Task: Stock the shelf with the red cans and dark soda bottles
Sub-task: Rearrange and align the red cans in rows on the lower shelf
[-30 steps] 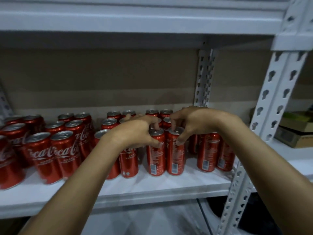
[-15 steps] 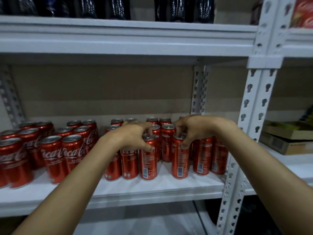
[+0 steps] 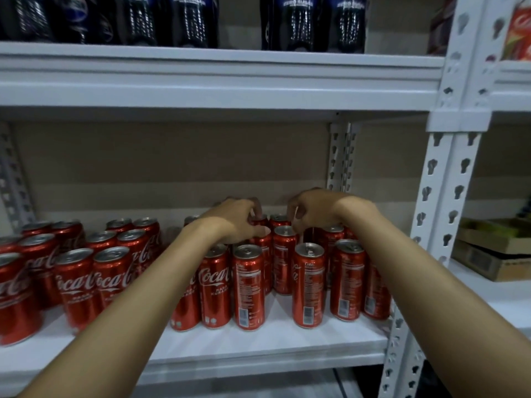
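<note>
Our left hand [image 3: 238,222] and right hand [image 3: 310,211] pinch rims of red cans [image 3: 283,254]: rigid, heavy, slick; we judge rims grip best.

A white metal rack [image 3: 448,179] with keyhole-slotted uprights stands against a beige wall [image 3: 172,168]. Its white boards [image 3: 258,344] look dim and bluish in the light. On the neighbouring bay to the right sit cardboard boxes [image 3: 488,251].

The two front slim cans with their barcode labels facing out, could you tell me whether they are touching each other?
Apart. The head view shows a plain strip of white shelf and rear cans between the left can and the right can.
</note>
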